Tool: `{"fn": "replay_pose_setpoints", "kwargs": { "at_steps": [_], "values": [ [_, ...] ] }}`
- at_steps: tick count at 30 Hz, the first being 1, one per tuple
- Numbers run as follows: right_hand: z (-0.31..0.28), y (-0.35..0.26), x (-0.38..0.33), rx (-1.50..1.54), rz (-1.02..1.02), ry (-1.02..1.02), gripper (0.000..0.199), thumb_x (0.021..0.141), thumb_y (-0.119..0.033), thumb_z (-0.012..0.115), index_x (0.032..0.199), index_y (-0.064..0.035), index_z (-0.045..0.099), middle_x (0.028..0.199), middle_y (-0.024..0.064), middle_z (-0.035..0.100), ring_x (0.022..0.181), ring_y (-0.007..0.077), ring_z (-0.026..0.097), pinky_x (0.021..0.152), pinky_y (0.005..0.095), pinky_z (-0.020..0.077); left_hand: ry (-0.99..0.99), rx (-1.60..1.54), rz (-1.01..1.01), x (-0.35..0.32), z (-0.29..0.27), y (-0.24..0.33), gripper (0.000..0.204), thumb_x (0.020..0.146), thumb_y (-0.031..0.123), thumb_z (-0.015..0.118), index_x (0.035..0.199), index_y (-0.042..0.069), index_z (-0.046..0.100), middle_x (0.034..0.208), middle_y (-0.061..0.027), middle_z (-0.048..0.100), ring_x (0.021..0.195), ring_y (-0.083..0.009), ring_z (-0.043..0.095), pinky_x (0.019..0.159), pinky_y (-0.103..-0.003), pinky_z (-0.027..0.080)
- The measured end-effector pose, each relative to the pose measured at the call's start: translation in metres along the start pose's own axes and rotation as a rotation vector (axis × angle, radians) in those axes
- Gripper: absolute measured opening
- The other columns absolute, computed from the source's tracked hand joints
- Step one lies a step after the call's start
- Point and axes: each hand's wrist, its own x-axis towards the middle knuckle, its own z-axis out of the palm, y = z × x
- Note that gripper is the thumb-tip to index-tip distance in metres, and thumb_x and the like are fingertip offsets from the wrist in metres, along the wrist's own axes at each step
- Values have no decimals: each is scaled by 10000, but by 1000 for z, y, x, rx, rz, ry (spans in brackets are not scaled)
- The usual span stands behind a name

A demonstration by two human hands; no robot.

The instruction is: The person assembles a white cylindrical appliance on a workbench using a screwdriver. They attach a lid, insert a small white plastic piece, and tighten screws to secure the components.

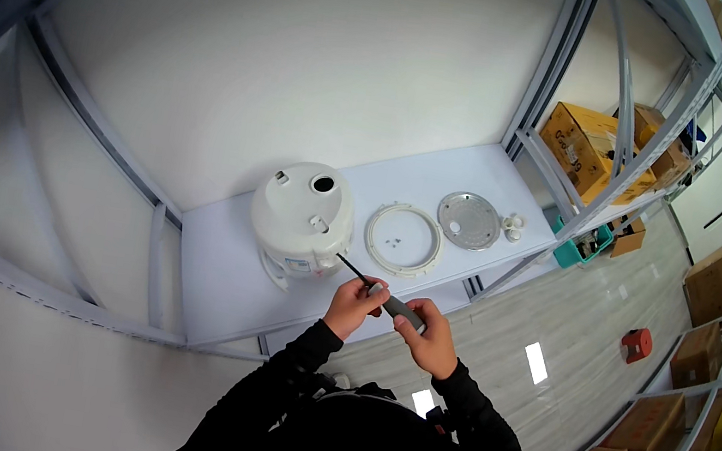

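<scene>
Between my hands is a screwdriver (405,313) with a grey handle and a long dark shaft. The fingers of my left hand (351,308) are closed round the front of the handle, where the shaft begins. My right hand (429,342) grips its rear end. The shaft points up and left, its tip at the lower right side of a white rounded appliance housing (293,211); whether they touch I cannot tell. Right of the housing lies a white ring (373,251), with several tiny parts, perhaps screws, inside it. Beyond it are a round metal plate (471,219) and small white fittings (513,228).
The white table (216,288) stands against a pale wall between metal posts (547,76). At right are a rack with a yellow carton (592,148), a teal crate (577,248) and a red object (637,345) on the floor. Shelves of brown boxes (647,436) fill the lower right.
</scene>
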Motion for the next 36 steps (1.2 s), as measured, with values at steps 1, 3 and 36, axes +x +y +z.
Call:
{"fn": "replay_pose_setpoints", "kwargs": {
  "at_steps": [1, 3, 36],
  "values": [
    [-1, -4, 1, 79, 108, -25, 301, 1001, -291, 627, 1103, -10, 595, 816, 90, 704, 587, 108, 562, 556, 254, 442, -3, -50, 15, -2, 4, 2, 488, 976, 106, 649, 1429, 10, 496, 1184, -116, 688, 940, -146, 665, 775, -283, 555],
    [-11, -10, 6, 420, 399, -141, 383, 1027, -374, 563, 1119, -5, 609, 795, 93, 707, 568, 114, 566, 538, 254, 443, -18, -143, 41, -9, 11, 10, 495, 981, 110, 640, 1440, 11, 486, 1200, -114, 686, 930, -145, 662, 791, -283, 555],
    [-4, 8, 14, 463, 444, -285, 328, 1069, -314, 478, 1237, -51, 581, 908, 96, 715, 665, 109, 588, 567, 262, 448, 130, -89, 57, -16, 6, 3, 334, 974, 175, 671, 1246, -7, 607, 1118, -85, 713, 841, -91, 630, 735, -253, 532]
  ]
}}
